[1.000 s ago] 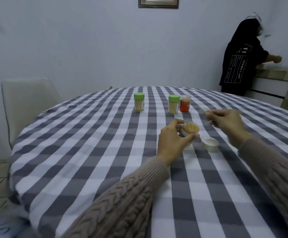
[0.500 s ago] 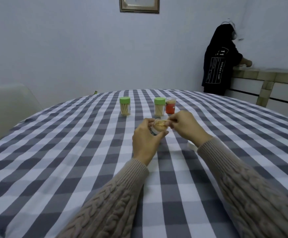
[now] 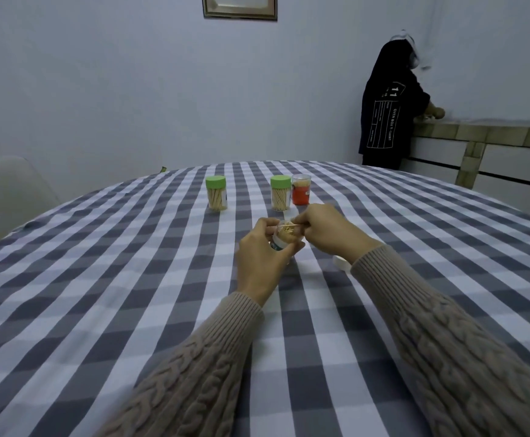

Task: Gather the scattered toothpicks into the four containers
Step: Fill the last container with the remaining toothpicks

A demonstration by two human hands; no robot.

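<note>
My left hand (image 3: 262, 260) grips a small open toothpick container (image 3: 284, 239) tilted above the checked tablecloth (image 3: 131, 279). My right hand (image 3: 323, 230) pinches a few toothpicks (image 3: 287, 228) lying across the container's mouth. Behind stand two clear jars with green lids, one at the left (image 3: 216, 193) and one at the right (image 3: 280, 193), both holding toothpicks. Next to the right jar is an orange-labelled jar (image 3: 300, 193) with no lid. A white lid (image 3: 341, 263) peeks out from under my right wrist.
A pale chair (image 3: 8, 190) stands at the table's left edge. A person in a black top (image 3: 386, 111) stands at a counter (image 3: 478, 134) by the back right wall. A framed picture (image 3: 240, 7) hangs above.
My right hand came from the right with toothpicks and now holds them at the mouth of the container. The camera view shifted, so the jars sit further left.
</note>
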